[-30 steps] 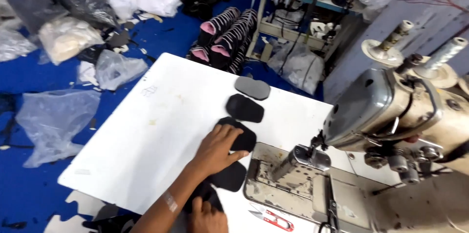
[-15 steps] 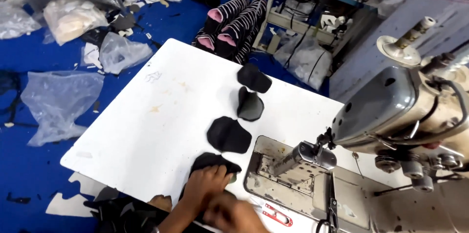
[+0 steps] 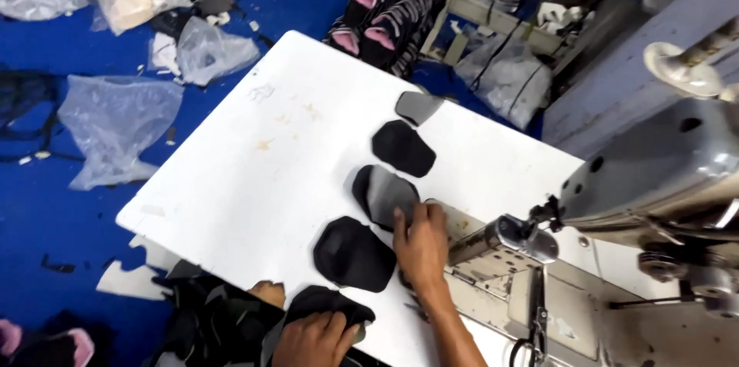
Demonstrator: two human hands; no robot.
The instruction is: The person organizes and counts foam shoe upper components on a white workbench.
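Five dark cut pieces laid out in a diagonal row on white tabletop (image 3: 254, 182), running from upper centre of frame toward lower centre.

- Topmost: small grey piece (image 3: 418, 107), flat, untouched.
- Second: black piece (image 3: 402, 148), flat, just below the grey one.
- Third: folded black-and-grey piece (image 3: 382, 194), lying just left of the sewing machine bed (image 3: 500, 275). Right hand (image 3: 422, 244) flat on its lower right edge, fingers extended and pressing down, not clamped.
- Fourth: large black piece (image 3: 352, 254), flat, just left of the right hand, apparently untouched.
- Fifth: black piece at tabletop edge (image 3: 327, 304), lower centre. Left hand (image 3: 312, 338) curled over its near edge, fingers closed on the material.

Progress, judged from layout: four pieces set out in line; fifth held at the near edge, not yet fully spread. No piece under the needle of grey sewing machine (image 3: 654, 175) at right; stitching apparently not begun.

Clear plastic bags (image 3: 115, 125) and loose scraps on blue floor (image 3: 46, 221), left of frame. Striped pink-lined slippers (image 3: 385, 9) stacked at upper centre.
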